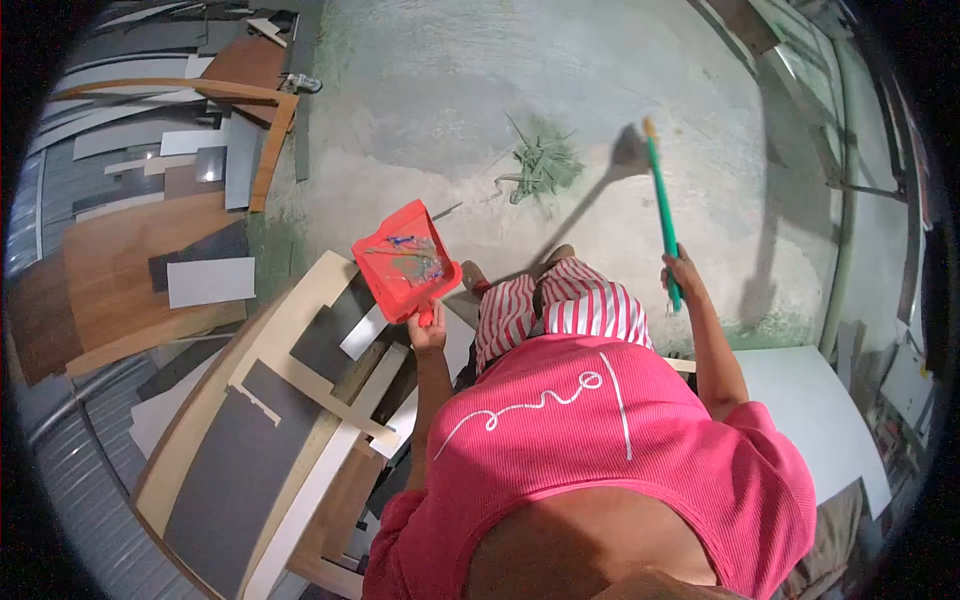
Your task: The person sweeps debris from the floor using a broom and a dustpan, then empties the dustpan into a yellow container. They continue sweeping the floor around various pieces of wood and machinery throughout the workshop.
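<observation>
My left hand point(430, 332) is closed round the short handle of a red dustpan point(400, 303), held out at my left side. In the pan lie dust, thin scraps and small bluish bits. My right hand point(682, 275) grips a long green stick with a yellowish tip, apparently a broom point(662, 195), raised on the right with the tip pointing away from me. Its shadow on the floor has a broad head. Beyond my feet is a heap of greenish dust and strips point(545, 165) on the floor, touched by neither hand.
Stacked boards and offcuts point(150, 240) crowd the left side, and a wooden panel with dark pieces point(250, 440) stands close to my left arm. A white board point(810, 410) lies at my right. Pale worn concrete floor point(430, 90) stretches ahead, bounded by a wall and pipe point(840, 260) on the right.
</observation>
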{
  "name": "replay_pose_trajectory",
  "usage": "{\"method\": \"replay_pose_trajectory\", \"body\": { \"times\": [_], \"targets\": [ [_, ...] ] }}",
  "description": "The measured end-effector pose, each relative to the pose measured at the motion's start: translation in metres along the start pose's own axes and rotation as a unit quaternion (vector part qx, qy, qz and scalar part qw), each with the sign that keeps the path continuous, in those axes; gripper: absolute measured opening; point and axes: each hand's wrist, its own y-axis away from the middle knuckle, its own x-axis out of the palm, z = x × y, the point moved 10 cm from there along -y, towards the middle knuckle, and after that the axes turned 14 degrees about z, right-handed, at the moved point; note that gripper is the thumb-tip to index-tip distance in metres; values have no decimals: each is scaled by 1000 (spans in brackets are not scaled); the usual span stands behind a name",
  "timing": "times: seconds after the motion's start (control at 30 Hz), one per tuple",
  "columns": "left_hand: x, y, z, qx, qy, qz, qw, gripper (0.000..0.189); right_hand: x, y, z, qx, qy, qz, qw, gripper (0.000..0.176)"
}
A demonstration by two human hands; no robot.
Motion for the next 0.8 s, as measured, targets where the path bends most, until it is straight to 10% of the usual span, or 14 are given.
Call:
{"method": "replay_pose_trajectory", "body": {
  "times": [0.07, 0.13, 0.17, 0.2, 0.27, 0.67, 0.8],
  "targets": [
    [-15, 16, -6, 21, -10, -1, 1000, 35, -20, -51, 3, -36, -15, -5, 999, 21],
    [-23, 16, -11, 9, -46, 208, 977, 34, -31, -99, 17, -97, -127, 38, 986, 20],
    [-26, 37, -39, 183, -473, 91, 857, 34, -33, -127, 13, -43, -182, 27, 982, 19],
    [-16, 47, -37, 186, -476, 87, 855, 34, -30, -152, 9, 14, -236, 16, 972, 18],
    [-33, 65, -14, 94, 19, -44, 994, 36, -3, -185, 25, 0, -168, 68, 983, 18],
    [-13, 107, -9, 113, -44, -61, 991, 37, 104, -305, 92, -24, 323, -20, 946, 38],
    [-19, 105, 0, 91, 1, -95, 991, 35, 116, -254, 98, -9, 284, 17, 959, 40]
  ]
}}
